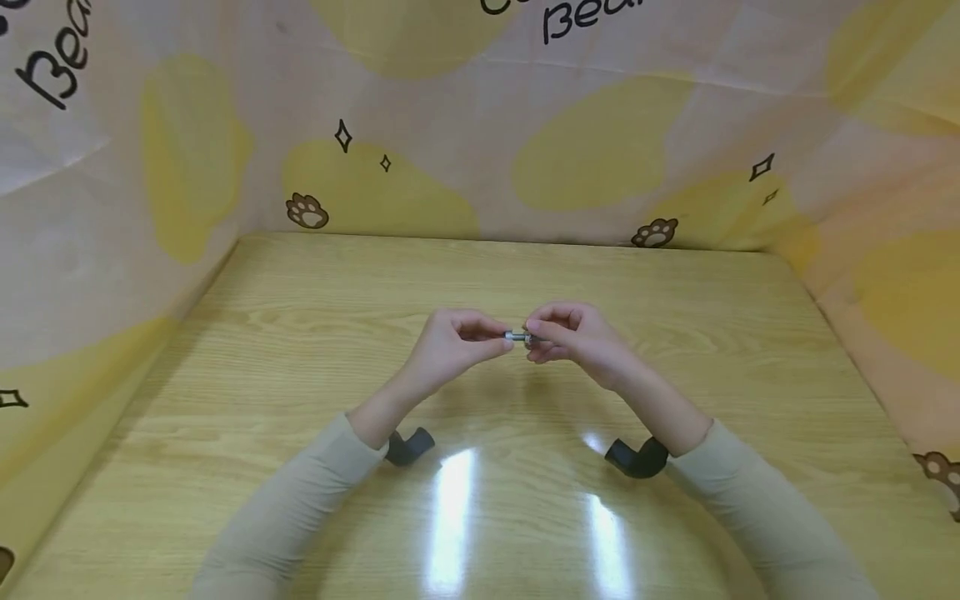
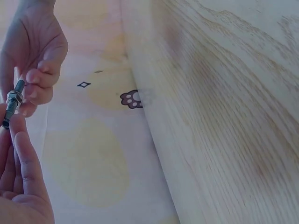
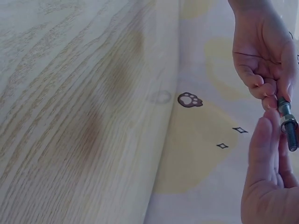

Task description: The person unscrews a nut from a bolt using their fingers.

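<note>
A metal bolt (image 1: 517, 337) is held level above the wooden table between both hands. My left hand (image 1: 453, 346) pinches its head end between thumb and fingers. Partway along the shank sits a nut (image 3: 288, 122), with a washer-like ring against it. The fingers of my right hand (image 1: 573, 337) are at this nut, thumb on one side and fingertips on the other. In the left wrist view the bolt's threaded end (image 2: 19, 85) sticks out past the nut toward the right palm. The left fingertips partly cover the bolt head.
The wood-grain table (image 1: 337, 283) spreads beneath both hands. Patterned cloth (image 1: 427, 108) with yellow patches and paw prints walls its back and sides. Black curved pieces (image 1: 637, 458) sit at both wrists by the sleeves. Light glares off the table's near part.
</note>
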`<control>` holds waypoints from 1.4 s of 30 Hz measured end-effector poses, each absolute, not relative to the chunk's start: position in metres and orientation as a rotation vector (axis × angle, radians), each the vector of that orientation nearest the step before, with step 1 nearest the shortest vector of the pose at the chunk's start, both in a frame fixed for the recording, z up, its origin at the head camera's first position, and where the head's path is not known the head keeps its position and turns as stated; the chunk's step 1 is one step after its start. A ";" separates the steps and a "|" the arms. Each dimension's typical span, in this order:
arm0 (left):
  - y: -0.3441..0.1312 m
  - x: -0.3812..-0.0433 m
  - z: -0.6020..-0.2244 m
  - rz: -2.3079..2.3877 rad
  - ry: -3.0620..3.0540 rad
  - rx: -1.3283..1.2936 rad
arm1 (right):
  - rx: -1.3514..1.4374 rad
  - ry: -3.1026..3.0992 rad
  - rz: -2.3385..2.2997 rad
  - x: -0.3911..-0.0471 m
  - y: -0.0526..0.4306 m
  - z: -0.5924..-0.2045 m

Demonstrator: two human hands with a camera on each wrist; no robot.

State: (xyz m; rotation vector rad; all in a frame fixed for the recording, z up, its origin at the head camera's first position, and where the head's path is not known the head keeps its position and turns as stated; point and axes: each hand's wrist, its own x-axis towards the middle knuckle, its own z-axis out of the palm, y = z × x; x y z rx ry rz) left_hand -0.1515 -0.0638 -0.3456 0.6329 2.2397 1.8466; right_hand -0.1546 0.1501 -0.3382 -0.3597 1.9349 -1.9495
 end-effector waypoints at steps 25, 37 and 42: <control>-0.066 -0.148 -0.346 1.910 2.222 0.629 | -0.443 2.004 -1.949 -0.151 0.146 -0.335; -0.065 -0.151 -0.350 1.913 2.210 0.629 | -0.455 1.991 -1.990 -0.152 0.147 -0.340; -0.062 -0.152 -0.349 1.915 2.207 0.633 | -0.395 2.026 -1.945 -0.155 0.147 -0.340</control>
